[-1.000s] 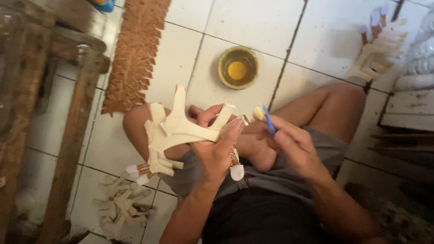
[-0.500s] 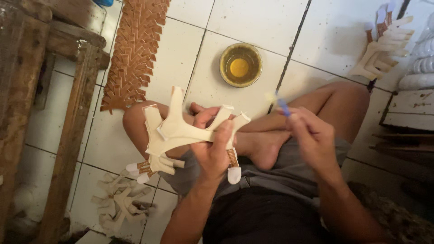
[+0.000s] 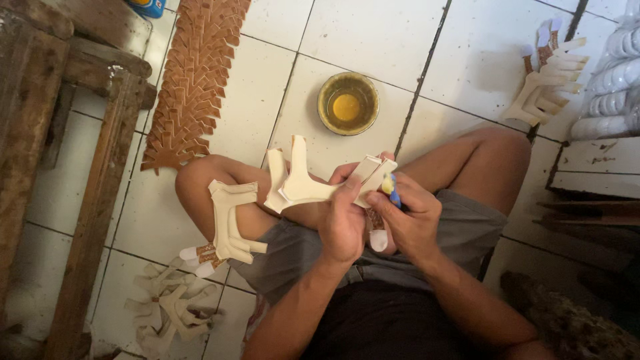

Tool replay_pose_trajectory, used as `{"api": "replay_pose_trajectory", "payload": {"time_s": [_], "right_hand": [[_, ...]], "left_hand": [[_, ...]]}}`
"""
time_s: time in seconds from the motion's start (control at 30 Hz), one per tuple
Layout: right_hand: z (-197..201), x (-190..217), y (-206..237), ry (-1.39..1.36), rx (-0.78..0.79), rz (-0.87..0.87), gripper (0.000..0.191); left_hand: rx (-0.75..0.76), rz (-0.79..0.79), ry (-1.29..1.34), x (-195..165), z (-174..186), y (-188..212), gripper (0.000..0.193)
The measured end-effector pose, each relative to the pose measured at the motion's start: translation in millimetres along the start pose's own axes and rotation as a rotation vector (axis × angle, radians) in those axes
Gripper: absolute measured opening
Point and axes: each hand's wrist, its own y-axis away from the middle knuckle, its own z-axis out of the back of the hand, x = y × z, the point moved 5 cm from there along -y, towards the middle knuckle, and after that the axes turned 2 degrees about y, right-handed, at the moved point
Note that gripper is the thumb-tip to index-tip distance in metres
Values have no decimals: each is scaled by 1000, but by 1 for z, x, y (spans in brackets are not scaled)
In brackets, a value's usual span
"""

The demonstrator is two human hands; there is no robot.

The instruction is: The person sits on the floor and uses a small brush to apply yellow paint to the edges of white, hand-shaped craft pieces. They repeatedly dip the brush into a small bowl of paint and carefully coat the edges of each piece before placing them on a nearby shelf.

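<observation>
My left hand (image 3: pixel 342 220) grips a cream Y-shaped sandal strap piece (image 3: pixel 303 183), held up over my lap. My right hand (image 3: pixel 412 220) pinches a small brush with a blue handle (image 3: pixel 391 189), its tip touching the strap's right end. More cream strap pieces (image 3: pixel 230 223) rest on my left knee. A round bowl of yellow glue (image 3: pixel 347 104) sits on the white tiled floor just beyond my legs.
A long row of brown strap pieces (image 3: pixel 193 80) lies on the floor at upper left beside a dark wooden bench (image 3: pixel 60 153). Loose cream pieces (image 3: pixel 167 307) lie at lower left. A fanned stack of finished straps (image 3: pixel 550 87) and white bundles (image 3: pixel 613 80) sit at upper right.
My right hand had swung out away from the strap with the brush and has now come back to its right end. My left hand has lifted one strap away from the pieces on my knee.
</observation>
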Motion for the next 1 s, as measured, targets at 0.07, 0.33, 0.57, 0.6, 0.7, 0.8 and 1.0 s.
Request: {"api": "replay_pose_trajectory", "payload": {"time_s": [0.07, 0.33, 0.57, 0.6, 0.7, 0.8, 1.0], "right_hand": [[-1, -1, 1, 13, 1, 23, 16], [-3, -11, 7, -53, -101, 16, 16], [-1, -10, 1, 91, -92, 41, 8], [-2, -10, 0, 102, -69, 64, 9], [-5, -15, 4, 103, -35, 79, 11], [-7, -25, 7, 69, -33, 59, 11], [5, -89, -40, -253, 19, -244, 39]], "left_hand": [[36, 19, 22, -3, -3, -1, 38], [-67, -63, -157, -15, 2, -2, 40], [-218, -193, -94, -39, 31, -8, 34], [-229, -212, -103, -40, 32, -9, 34], [-224, -242, -74, -41, 33, -10, 34], [-278, -239, -34, -44, 38, -11, 34], [-336, -262, -225, -90, 62, -1, 27]]}}
